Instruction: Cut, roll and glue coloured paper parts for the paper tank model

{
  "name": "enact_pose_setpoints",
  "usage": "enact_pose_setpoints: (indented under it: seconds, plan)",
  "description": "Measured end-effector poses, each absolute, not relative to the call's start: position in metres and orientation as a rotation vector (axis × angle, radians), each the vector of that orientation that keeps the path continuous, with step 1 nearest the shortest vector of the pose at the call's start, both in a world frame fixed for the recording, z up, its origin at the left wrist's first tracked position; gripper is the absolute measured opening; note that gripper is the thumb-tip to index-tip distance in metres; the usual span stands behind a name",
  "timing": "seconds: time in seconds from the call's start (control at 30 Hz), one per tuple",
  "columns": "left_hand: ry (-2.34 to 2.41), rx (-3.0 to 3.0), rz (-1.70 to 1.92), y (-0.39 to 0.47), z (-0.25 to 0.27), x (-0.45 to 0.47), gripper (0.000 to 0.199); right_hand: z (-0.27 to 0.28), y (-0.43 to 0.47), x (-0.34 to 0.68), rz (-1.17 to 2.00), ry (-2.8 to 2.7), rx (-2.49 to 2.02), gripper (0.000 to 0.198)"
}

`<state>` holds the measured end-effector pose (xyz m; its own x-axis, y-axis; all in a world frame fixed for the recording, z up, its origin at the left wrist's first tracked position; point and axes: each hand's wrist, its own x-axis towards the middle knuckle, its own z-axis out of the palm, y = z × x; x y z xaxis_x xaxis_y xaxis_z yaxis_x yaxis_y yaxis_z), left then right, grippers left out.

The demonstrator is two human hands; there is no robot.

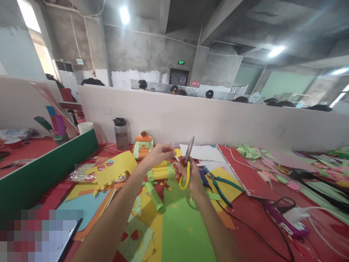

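My left hand (pixel 163 153) pinches a small round yellow paper piece (pixel 177 153) at its fingertips. A narrow white strip shows just below that piece. Close beside it, my right hand (pixel 194 174) is closed around scissors (pixel 185 175) with yellow handles, their blades pointing up. Beneath the hands lie a yellow paper roll model (pixel 159 173) with green bands and a green paper tube (pixel 155 198). An orange and green paper model (pixel 143 145) stands behind my left hand. Large green paper (pixel 185 225) covers the table in front of me.
Teal-handled pliers (pixel 222 185) lie to the right on yellow paper. A dark bottle (pixel 120 134) stands against the white partition (pixel 169 116). A green divider (pixel 54 156) borders the left side. A purple power strip (pixel 286 220) with cables and paper scraps are at right.
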<state>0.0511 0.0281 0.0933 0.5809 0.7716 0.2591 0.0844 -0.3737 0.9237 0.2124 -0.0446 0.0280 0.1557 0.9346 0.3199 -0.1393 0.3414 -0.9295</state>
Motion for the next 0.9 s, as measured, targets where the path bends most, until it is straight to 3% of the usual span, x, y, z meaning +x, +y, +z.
enact_pose_setpoints:
  seconds: [0.33, 0.7, 0.9]
  plan:
    - [0.663, 1.801, 0.645, 0.0225, 0.0864, 0.0609, 0.019, 0.0293, -0.0435, 0.2184, 0.813, -1.043, -0.841, 0.033]
    - [0.673, 1.913, 0.591, 0.0265, 0.0869, 0.0531, 0.029, 0.0331, -0.0439, 0.2224, 0.859, -1.150, -0.849, 0.034]
    - [0.786, 1.817, 0.775, 0.0271, 0.0897, 0.0543, 0.036, 0.0275, -0.0437, 0.2194, 0.944, -1.177, -0.900, 0.035]
